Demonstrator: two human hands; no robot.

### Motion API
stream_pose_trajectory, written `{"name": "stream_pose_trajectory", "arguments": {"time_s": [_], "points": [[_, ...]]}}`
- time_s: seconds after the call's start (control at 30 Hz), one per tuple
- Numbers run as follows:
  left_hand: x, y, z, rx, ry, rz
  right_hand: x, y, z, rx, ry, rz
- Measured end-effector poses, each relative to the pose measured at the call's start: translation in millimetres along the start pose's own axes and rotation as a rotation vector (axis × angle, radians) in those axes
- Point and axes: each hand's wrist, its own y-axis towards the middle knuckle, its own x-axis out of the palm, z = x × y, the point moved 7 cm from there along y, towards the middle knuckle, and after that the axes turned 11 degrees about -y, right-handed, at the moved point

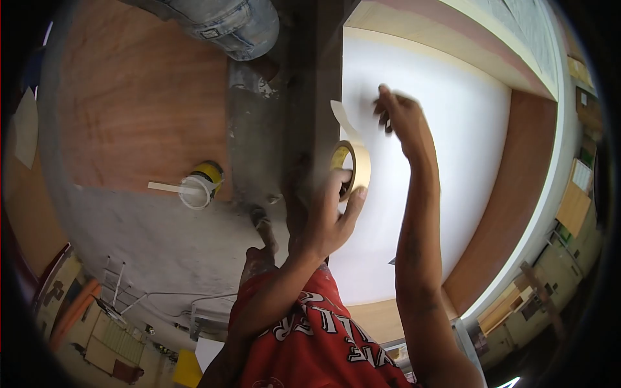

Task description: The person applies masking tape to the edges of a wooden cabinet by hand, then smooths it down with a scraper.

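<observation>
My left hand [339,210] is closed around a roll of masking tape [362,169], fingers through its core and thumb on the outer edge. A short loose strip of tape [339,115] sticks up from the roll, its free end touching nothing I can make out. Farther right, my right hand [404,116] hangs over a white panel [440,168], apart from the tape. Its fingers are half curled with gaps between them, slightly blurred, and nothing shows in them. Wooden boards [501,194] frame the white panel on its sides.
On the left, a small tub [206,184] with a flat stick across it stands by the edge of a brown board [142,110]. Another person's jeans-clad leg [239,29] is at the top. Wires and a metal frame [119,284] lie lower left; wood pieces [572,200] are at far right.
</observation>
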Motion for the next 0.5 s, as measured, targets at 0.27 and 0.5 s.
{"name": "stream_pose_trajectory", "arguments": {"time_s": [0.27,0.5], "points": [[-14,-48,30,-0.026,0.072,-0.088,73,-50,13,0.116,0.639,-0.374],[-22,-68,22,-0.018,0.097,-0.035,64,-49,8,0.049,0.619,-0.215]]}}
